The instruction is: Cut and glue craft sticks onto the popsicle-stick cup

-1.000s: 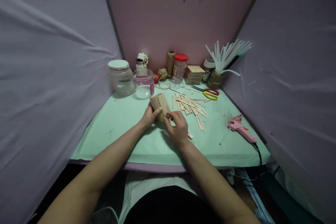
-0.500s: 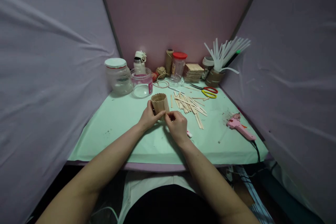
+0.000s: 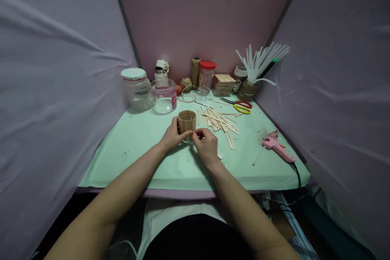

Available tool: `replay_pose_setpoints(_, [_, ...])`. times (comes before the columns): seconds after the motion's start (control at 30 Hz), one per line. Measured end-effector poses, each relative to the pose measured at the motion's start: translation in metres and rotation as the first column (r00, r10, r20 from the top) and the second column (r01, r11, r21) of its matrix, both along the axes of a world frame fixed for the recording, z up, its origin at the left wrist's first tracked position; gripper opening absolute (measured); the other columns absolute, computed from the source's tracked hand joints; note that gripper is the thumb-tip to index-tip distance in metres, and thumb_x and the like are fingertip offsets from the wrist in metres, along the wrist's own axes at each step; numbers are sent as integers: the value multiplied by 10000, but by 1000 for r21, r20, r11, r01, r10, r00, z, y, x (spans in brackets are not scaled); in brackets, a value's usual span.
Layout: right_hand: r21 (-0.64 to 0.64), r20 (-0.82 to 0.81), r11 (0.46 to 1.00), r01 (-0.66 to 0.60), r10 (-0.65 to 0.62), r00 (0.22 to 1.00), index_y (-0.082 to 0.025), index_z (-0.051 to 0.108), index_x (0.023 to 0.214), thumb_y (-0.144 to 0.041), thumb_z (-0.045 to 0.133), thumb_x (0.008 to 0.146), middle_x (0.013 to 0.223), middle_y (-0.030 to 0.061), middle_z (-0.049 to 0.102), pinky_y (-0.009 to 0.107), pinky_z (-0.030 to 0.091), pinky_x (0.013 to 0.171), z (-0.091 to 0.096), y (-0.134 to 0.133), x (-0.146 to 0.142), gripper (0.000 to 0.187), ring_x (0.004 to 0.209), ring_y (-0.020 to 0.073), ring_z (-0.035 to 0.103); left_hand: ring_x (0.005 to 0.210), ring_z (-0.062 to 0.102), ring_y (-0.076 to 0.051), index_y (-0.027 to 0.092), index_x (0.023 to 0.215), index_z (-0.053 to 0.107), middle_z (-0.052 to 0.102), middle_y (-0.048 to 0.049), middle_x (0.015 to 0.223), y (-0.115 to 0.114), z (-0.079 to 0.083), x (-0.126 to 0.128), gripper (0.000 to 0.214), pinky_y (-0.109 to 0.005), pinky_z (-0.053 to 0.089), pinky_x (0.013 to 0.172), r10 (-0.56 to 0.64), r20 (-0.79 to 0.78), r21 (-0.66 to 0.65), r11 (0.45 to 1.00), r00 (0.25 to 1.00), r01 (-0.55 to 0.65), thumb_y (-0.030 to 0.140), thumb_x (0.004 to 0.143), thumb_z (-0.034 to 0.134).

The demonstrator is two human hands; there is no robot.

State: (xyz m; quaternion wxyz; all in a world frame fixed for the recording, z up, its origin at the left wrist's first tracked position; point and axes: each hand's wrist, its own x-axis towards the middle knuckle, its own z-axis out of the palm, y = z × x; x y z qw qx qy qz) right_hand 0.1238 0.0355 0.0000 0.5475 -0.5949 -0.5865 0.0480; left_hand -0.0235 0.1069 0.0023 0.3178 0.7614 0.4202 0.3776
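A round cup of upright craft sticks (image 3: 187, 120) stands in front of me, its scalloped rim facing up. My left hand (image 3: 174, 136) is closed around its left side, with the thumb stretched across the lower front. At the lower right front of the cup, my right hand (image 3: 206, 143) is pinched, thumb and fingertips together beside the left thumb. Whatever those fingertips hold is too small to make out. Loose craft sticks (image 3: 217, 120) lie in a pile just beyond the right hand. A small white and pink item (image 3: 219, 156) is partly hidden by the right wrist.
A pink glue gun (image 3: 278, 146) with a cord lies at the right. Scissors (image 3: 242, 106) rest behind the stick pile. Along the back stand a lidded jar (image 3: 134, 89), an open clear tub (image 3: 164, 99), a red-lidded jar (image 3: 207, 77), stacked wooden squares (image 3: 224, 84) and white glue sticks (image 3: 258, 63).
The cup has tipped from a leftward lean to nearly upright and shifted slightly right. My left hand has moved with it, while the right hand keeps its pinch in about the same place.
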Motion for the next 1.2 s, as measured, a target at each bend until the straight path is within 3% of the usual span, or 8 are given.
replay_pose_setpoints(0.27, [-13,-20,1000,-13,13,1000,-194,609,696,-243,583,795,657,8,623,277,443,627,0,0,-1,114,620,154,567,1111,575,-295,189,1245,358,572,-124,1207,-1,-1,0,747,-420,474,908,-40,84,-1,999,996,40,489,679,741])
replay_pose_setpoints(0.53, [-32,6,999,-37,38,999,-195,608,690,-239,576,800,652,8,620,275,428,620,-3,1,-2,123,617,155,559,1161,546,-285,205,1342,318,482,-135,1330,-1,2,4,836,-400,463,944,-25,149,123,992,988,6,475,675,744])
replay_pose_setpoints(1.2, [-43,53,996,-73,76,996,-200,597,695,-211,536,827,661,3,593,276,409,623,-2,-2,-3,146,631,154,537,1128,562,-256,219,1268,355,522,-107,1264,-4,4,7,763,-358,483,892,-10,211,71,997,977,-5,437,663,765])
